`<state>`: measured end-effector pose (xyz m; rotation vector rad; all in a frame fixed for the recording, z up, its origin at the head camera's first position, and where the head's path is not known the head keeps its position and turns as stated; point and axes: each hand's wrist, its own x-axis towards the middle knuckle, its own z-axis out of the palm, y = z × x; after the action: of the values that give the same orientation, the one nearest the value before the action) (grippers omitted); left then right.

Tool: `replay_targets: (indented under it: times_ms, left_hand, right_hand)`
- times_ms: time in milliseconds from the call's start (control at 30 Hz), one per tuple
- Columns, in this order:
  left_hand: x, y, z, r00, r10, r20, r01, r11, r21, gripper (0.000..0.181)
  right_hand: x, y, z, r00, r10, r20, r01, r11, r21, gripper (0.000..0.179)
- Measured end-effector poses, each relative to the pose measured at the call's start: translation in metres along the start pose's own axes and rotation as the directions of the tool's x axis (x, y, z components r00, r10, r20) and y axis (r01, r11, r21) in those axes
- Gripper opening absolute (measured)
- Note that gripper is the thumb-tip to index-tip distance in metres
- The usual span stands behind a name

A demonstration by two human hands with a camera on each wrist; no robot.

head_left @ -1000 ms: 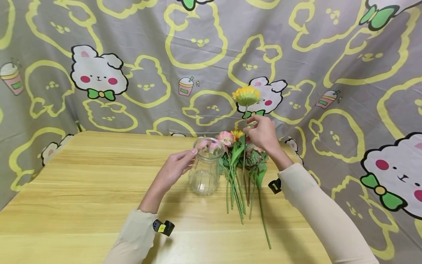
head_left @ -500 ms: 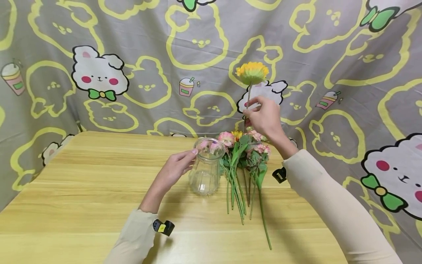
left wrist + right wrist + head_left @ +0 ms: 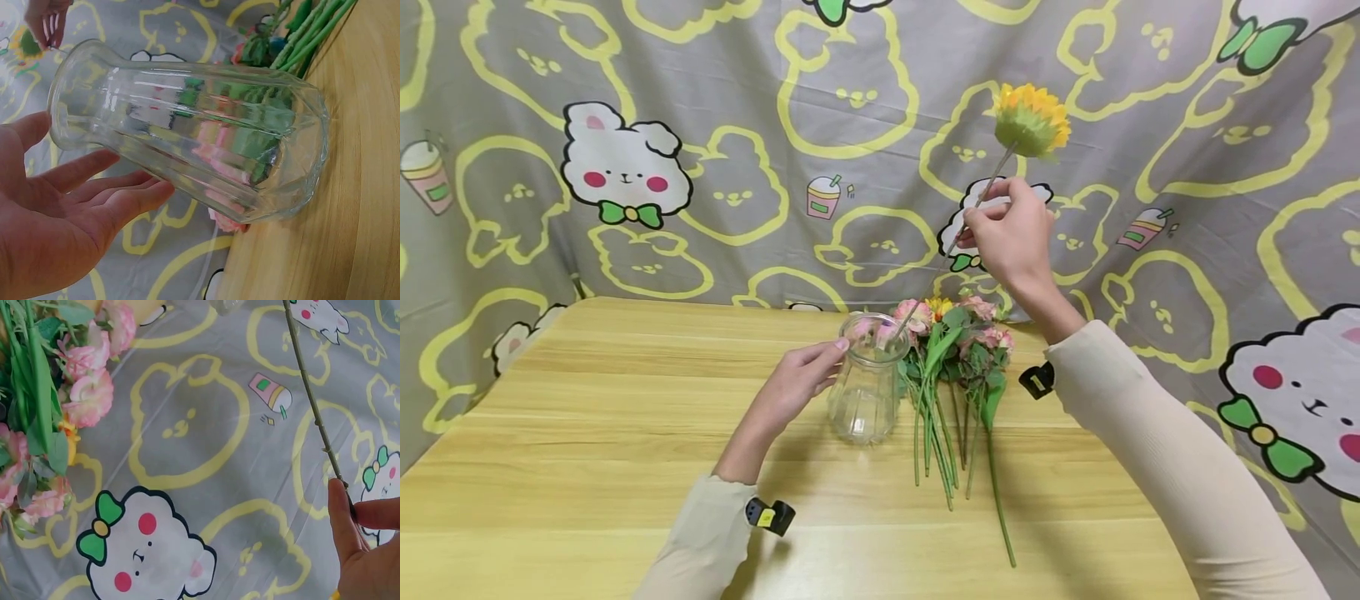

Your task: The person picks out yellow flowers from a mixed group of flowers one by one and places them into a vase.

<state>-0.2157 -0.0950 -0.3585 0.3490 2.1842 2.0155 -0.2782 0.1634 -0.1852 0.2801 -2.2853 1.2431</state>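
My right hand pinches the thin stem of a yellow sunflower, holding it high over the table's back edge. The flower leans right, its stem slanting down left so that the lower end overlaps the mouth of a clear glass vase. In the right wrist view the sunflower's stem runs up from between thumb and finger. The vase stands upright on the table, with my left hand beside its neck. Seen from the left wrist, the thumb touches the vase's rim and the loosely extended fingers lie along its side.
Right of the vase lies a bunch of pink flowers with green leaves, its stems pointing toward the table's front. One longer stem reaches farther forward. A patterned grey curtain hangs behind the wooden table.
My right hand has risen with the sunflower, and the bloom has tipped to the right. The stem's lower end has swung left from the bunch to the vase mouth. My left hand stays put.
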Motion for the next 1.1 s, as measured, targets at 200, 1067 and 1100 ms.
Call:
replay_targets:
  times_ms: [200,1067,1100]
  left_hand:
    - [0.0,-0.001,-0.001,1.0,0.002,0.003,-0.002,1.0,0.002,0.072]
    - [0.002,-0.002,-0.002,1.0,-0.001,-0.01,0.001,1.0,0.0,0.07]
    - [0.002,-0.002,-0.002,1.0,-0.003,-0.01,0.003,1.0,0.002,0.07]
  right_hand:
    - [-0.009,0.001,0.016,0.998,-0.063,0.026,0.064,0.997,-0.033,0.022]
    - [-0.037,0.0,0.06,0.985,-0.127,0.121,0.124,0.992,0.025,0.018]
    - [-0.038,0.0,0.061,0.984,-0.121,0.127,0.119,0.993,0.025,0.018]
